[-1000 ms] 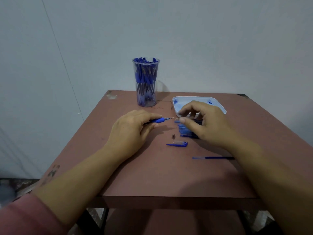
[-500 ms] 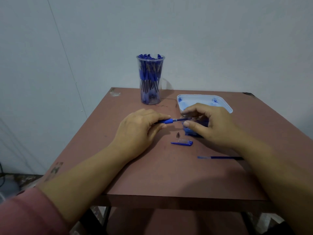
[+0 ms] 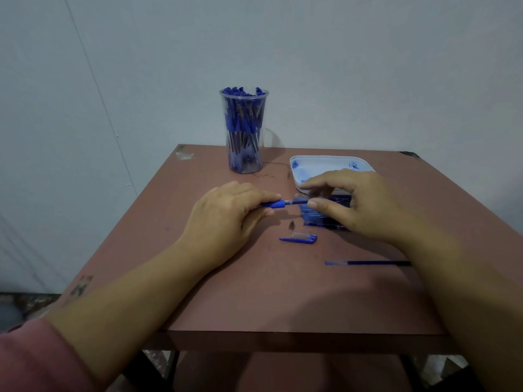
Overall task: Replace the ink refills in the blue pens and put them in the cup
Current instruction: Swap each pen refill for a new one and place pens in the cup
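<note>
Pale grey walls close in behind a reddish-brown desk (image 3: 283, 292), and the work sits in the middle of its top. At the far edge stands the clear cup (image 3: 244, 131), already packed with blue pens standing upright. To its right lies a white tray (image 3: 325, 162), with a stack of blue refills (image 3: 325, 219) just in front of it, partly hidden under the right hand.

The left hand (image 3: 229, 213) is closed around the pen barrel (image 3: 273, 204), which lies nearly level with its long axis running left to right and its open end toward the right hand. The right hand (image 3: 353, 202) pinches a refill (image 3: 297, 202) between thumb and forefinger, in line with that barrel; the refill's left end appears to sit at or just inside the barrel mouth, though how far in it has gone cannot be told.

So the coming move likely turns on this shared axis: the refill should slide leftward along the barrel's own line, the right hand pushing while the left steadies.

Just nearer the person lie the small metal tip (image 3: 291, 224) and the pen cap (image 3: 298, 238), apart from each other. Well to the right, a loose refill (image 3: 365, 263) lies alone, also lengthwise left to right.
</note>
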